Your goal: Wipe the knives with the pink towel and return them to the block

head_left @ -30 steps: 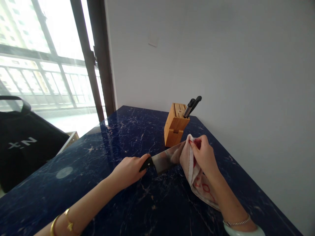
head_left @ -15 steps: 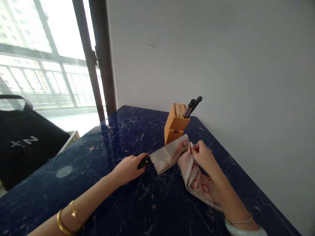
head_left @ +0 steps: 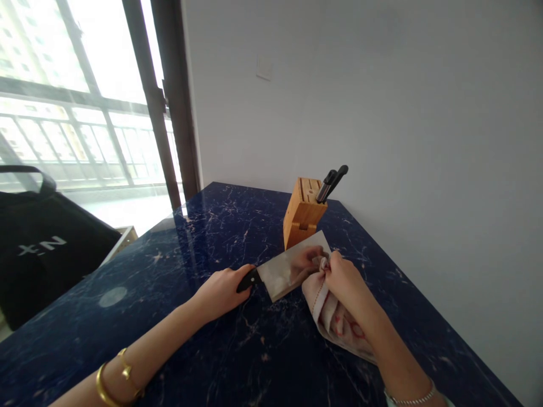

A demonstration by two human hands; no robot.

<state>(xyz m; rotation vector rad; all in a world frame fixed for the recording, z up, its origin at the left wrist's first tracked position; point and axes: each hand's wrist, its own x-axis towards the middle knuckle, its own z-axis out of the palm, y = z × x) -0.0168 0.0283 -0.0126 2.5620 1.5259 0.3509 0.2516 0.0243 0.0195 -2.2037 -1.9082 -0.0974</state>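
Note:
A cleaver [head_left: 285, 270] with a broad shiny blade and black handle is held tilted above the blue table, its blade pointing right and away. My left hand [head_left: 224, 289] is wrapped round the handle. My right hand [head_left: 344, 277] pinches a white cloth [head_left: 328, 311] with a red pattern, bunched at the lower edge of the blade near its far end; the rest of it hangs down to the table. The blade mirrors my fingers and the cloth. Just behind the blade stands a wooden knife block [head_left: 303, 209], its lower front partly hidden.
Two black-handled tools [head_left: 333, 183] stick out of the block's slots. The dark blue marbled table [head_left: 203, 362] runs along a grey wall [head_left: 403, 141] on the right. A black bag [head_left: 51, 243] is beyond the left edge, before a bright window.
My right hand has moved slightly down and left along the blade with the cloth, uncovering the blade's far corner. The left hand and cleaver stay nearly still.

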